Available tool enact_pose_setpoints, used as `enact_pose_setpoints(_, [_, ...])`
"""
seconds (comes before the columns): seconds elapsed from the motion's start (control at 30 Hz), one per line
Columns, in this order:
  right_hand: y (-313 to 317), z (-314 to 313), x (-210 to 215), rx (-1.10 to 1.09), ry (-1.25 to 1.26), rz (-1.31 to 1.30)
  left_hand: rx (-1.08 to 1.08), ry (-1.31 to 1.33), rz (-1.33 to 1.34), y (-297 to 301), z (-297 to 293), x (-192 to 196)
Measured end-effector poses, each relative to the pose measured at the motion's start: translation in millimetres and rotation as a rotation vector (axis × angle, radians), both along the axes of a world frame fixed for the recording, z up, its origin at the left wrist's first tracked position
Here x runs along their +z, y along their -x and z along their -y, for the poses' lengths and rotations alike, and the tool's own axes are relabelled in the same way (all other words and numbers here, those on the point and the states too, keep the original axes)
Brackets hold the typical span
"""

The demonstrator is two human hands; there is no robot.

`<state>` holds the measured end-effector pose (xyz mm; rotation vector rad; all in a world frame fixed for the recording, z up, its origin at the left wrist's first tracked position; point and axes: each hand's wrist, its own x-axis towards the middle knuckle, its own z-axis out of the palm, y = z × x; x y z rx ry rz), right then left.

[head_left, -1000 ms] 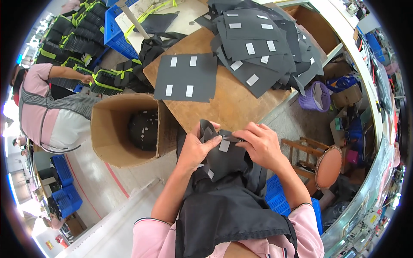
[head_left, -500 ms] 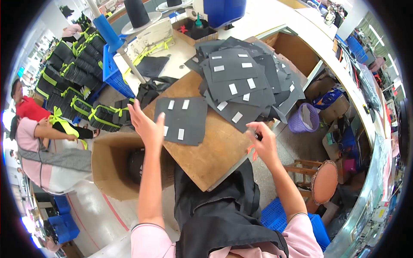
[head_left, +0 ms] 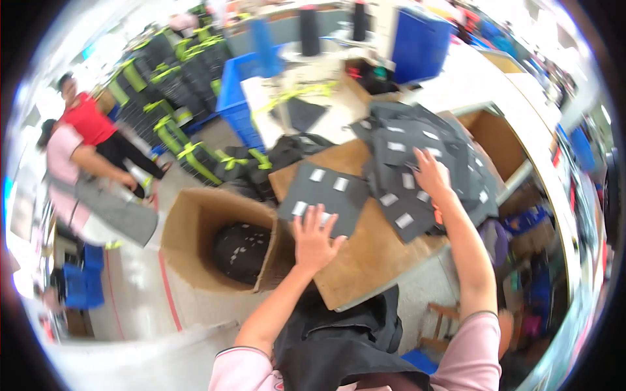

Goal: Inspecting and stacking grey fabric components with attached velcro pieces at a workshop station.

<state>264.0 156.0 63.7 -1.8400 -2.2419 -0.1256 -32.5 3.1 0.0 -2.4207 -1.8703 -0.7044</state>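
Fingers spread, my left hand (head_left: 315, 244) rests over the near edge of a dark grey panel (head_left: 334, 203) with white labels, which lies on the brown board (head_left: 373, 266). My right hand (head_left: 432, 173) reaches onto a pile of similar dark labelled panels (head_left: 394, 174), its fingertips at the upper ones. A small orange-handled tool (head_left: 437, 212) shows beneath the right palm; blur and the hand hide most of it, so its exact kind is unclear.
An open cardboard box (head_left: 189, 244) with dark pieces inside stands left of the board. Behind are a blue crate (head_left: 236, 104), thread cones (head_left: 309, 31) and a small box (head_left: 366, 85). Two people stand at left near bundles tied with yellow-green strips (head_left: 189, 146). A purple basket (head_left: 493, 242) is at right.
My view has swung left. My left hand has come down onto the near edge of the single panel, and my right hand has moved forward from the board's right edge onto the pile.
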Motion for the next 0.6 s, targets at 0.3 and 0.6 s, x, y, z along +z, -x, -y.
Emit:
enact_pose_setpoints(0.3, [-7.5,47.2,34.8,0.092,-0.347,-0.093,0.007,0.011,0.137,5.3,18.1,-0.7])
enact_pose_setpoints(0.6, [80.9,253.0,-21.3,0.188,-0.189,-0.353,-0.144,1.088,2.232,-15.5,43.5,21.9])
